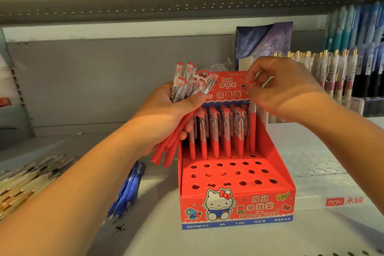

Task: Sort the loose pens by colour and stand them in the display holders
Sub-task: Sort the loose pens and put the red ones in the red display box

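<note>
Your left hand [164,114], closest in, is clenched round a bundle of red pens [185,87], kept as ready stock beside the holder [236,203]. Your right hand [278,87] pinches one pen [252,131] upright at the back row's right end, likely seating it in a hole.

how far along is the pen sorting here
Done: red pens stand in the rear holes of the red cardboard display holder. In hand: the right hand pinches one red pen; the left hand grips a bundle of red pens. Left: the front rows of holes are empty, and blue pens lie on the shelf.
</note>
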The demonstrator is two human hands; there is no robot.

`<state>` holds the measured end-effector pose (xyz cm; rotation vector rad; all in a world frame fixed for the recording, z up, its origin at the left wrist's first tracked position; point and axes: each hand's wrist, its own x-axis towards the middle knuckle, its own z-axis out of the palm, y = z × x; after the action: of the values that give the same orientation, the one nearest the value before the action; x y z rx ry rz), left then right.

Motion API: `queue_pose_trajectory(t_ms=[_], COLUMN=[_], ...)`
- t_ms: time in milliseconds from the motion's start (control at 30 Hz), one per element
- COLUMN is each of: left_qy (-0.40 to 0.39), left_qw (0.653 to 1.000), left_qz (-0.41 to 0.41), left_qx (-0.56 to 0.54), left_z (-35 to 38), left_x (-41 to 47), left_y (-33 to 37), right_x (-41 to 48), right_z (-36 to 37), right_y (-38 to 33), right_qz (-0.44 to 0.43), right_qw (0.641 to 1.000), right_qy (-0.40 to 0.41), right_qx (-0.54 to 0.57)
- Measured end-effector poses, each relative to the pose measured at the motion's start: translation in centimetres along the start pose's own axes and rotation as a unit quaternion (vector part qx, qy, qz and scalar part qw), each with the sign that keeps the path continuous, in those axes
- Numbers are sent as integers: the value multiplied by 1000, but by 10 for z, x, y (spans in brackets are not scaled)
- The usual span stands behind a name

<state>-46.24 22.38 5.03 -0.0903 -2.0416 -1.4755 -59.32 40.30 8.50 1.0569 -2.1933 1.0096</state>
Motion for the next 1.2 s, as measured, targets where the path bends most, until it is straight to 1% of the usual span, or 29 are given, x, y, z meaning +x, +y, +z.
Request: queue_pose_trajectory(t_ms=[67,133,233,267,433,533,600,667,767,833,867,900,933,967,1000,1033,1067,1133,1200], left_qy=[0,-1,-3,-4,-10,-10,-12,-15,-18,-18,-18,-20,-22,-26,-31,-35,-39,-44,-52], left_qw=[1000,1000,1000,1000,1000,1000,1000,1000,1000,1000,1000,1000,1000,1000,1000,999,999,999,999], left_qz=[-2,-4,-5,-5,-6,-6,-6,-7,-8,-6,-5,-3,0,2,3,3,3,3,2], left_qx=[0,0,-1,-1,1,2,3,2,6,9,8,8,9,8,4,-3,-8,-10,-7], left_z=[0,0,0,1,0,0,0,1,1,0,0,0,0,1,1,1,1,2,2], left_x=[0,0,0,0,-1,-1,-1,-1,-1,-1,-1,-1,-1,-1,-1,-1,-2,-2,-3], left_y=[0,0,0,0,1,1,1,0,0,0,0,1,1,1,1,1,2,3,4], right_x=[-1,-2,-4,-5,-6,-8,-10,-11,-10,-10,-10,-11,-12,-14,-18,-21,-25,-30,-31], right_z=[-1,-1,1,2,-2,-2,-1,0,-1,-2,-2,0,2,6,10,14,18,26,30], right_y=[-1,-2,-1,-1,-5,-8,-9,-10,-8,-7,-6,-7,-9,-13,-19,-23,-26,-30,-30], right_qz=[3,5,11,12,19,35,29,17,-8,-24,-33,-39,-38,-29,-12,6,19,38,58], right_qw=[1000,1000,994,992,992,987,981,979,977,980,986,993,998,996,979,957,938,913,893], right_qy=[-1,-23,-106,-121,-112,-136,-159,-162,-140,-103,-76,-49,-32,-33,-52,-76,-97,-119,-125], right_qx=[7,1,-29,-40,-55,-75,-109,-127,-161,-166,-148,-105,-28,79,194,281,333,388,429])
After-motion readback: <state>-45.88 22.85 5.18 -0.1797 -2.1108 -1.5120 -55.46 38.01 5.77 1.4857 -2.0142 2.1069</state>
